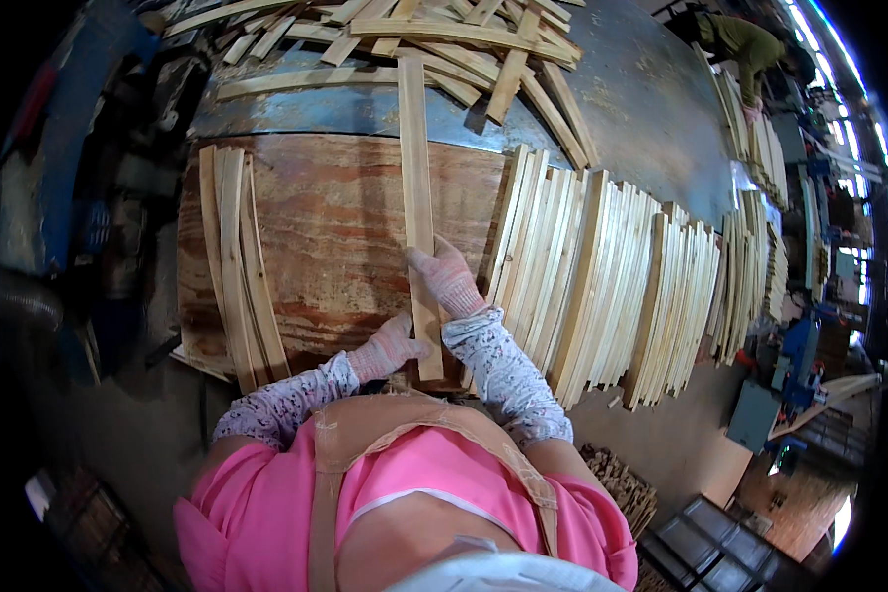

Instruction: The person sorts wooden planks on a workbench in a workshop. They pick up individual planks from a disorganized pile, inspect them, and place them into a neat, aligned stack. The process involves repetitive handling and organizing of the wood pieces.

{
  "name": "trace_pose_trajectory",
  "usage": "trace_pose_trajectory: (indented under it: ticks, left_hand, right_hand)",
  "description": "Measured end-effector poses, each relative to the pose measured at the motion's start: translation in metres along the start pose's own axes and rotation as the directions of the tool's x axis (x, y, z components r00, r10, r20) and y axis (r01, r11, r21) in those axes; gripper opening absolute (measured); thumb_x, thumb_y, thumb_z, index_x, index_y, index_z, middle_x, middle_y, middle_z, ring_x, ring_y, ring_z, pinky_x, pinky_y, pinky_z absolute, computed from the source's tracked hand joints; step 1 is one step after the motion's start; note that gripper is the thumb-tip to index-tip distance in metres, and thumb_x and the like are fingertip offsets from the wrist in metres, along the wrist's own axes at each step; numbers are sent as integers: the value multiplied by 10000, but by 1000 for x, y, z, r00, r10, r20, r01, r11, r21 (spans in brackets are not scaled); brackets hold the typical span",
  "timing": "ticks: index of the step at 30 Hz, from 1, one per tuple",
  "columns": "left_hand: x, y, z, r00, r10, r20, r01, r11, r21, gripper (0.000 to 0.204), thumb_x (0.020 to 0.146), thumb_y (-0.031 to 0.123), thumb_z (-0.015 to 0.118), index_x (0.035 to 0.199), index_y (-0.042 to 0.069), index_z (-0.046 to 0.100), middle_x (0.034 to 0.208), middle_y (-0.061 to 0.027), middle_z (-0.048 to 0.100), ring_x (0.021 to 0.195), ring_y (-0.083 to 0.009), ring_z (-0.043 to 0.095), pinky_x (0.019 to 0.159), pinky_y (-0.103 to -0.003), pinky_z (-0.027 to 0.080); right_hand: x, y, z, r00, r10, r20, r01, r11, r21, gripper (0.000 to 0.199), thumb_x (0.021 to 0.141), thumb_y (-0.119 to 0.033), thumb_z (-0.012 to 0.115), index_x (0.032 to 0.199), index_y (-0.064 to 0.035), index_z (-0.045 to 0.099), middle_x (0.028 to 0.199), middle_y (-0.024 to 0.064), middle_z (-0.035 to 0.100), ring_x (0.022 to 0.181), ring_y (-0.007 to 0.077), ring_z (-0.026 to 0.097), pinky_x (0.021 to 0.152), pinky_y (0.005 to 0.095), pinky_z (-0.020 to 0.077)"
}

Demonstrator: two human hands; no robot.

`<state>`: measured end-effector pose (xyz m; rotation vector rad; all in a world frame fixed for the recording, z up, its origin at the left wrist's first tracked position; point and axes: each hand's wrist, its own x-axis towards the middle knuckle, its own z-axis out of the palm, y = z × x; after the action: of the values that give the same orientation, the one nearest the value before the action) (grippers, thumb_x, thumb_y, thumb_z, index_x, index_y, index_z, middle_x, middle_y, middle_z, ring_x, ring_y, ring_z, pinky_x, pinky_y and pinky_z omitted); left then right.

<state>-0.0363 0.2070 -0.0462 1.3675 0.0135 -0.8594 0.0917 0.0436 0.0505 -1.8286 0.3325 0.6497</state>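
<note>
A long flat wooden slat [415, 158] points away from me over the plywood board [331, 227]. My right hand [447, 277], in a pinkish knit glove, grips its right edge with the thumb on top. Lower down, near the slat's close end, my left hand [389, 349] holds the left edge, also gloved; its fingers underneath are hidden. Just right of my right hand stands a tight row of slats [562, 266] set side by side. Left on the board lie a few separate slats [233, 261].
A loose heap of slats [444, 44] covers the far part of the blue metal table [622, 109]. More bundled slats [750, 257] stand farther right. Another person [745, 49] bends over at the far right. Dark machinery [118, 207] and a ribbed hose [22, 298] are at left.
</note>
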Motion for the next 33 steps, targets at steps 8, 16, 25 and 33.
trace_pose_trajectory:
  ticks: [8, 16, 25, 33]
  left_hand:
    - [115, 106, -77, 940, 306, -150, -132, 733, 668, 456, 1012, 383, 633, 1309, 39, 667, 1276, -225, 731, 1195, -375, 696, 1048, -448, 540]
    - [303, 221, -58, 795, 574, -196, -146, 495, 857, 737, 924, 439, 746, 1501, 60, 490, 1510, -212, 569, 1362, -397, 588, 1135, -467, 483]
    - [345, 273, -50, 889, 174, -424, 155, 756, 636, 713, 869, 225, 813, 1478, 84, 468, 1433, -223, 624, 1271, -448, 659, 1030, -486, 560]
    - [146, 147, -49, 991, -133, 16, 131, 988, 80, 463, 978, 231, 690, 1387, 38, 589, 1280, -201, 715, 1142, -369, 712, 998, -451, 568]
  right_hand:
    - [-59, 68, -72, 717, 24, -697, -280, 925, -256, 556, 945, -356, 743, 1407, -63, 648, 1461, 196, 645, 1360, 365, 586, 1152, 452, 452]
    - [-109, 153, -144, 492, -192, -849, -558, 679, -477, 744, 917, -243, 746, 1610, -146, 493, 1661, 226, 434, 1514, 464, 401, 1257, 562, 369]
    - [-64, 115, -128, 550, -357, -755, -74, 880, -469, 635, 980, -217, 727, 1542, 10, 539, 1478, 243, 625, 1371, 378, 597, 1182, 445, 470]
    - [100, -26, -81, 924, 199, -326, -48, 907, 418, 519, 1032, -242, 612, 1486, 9, 593, 1345, 159, 715, 1206, 243, 676, 1025, 372, 512]
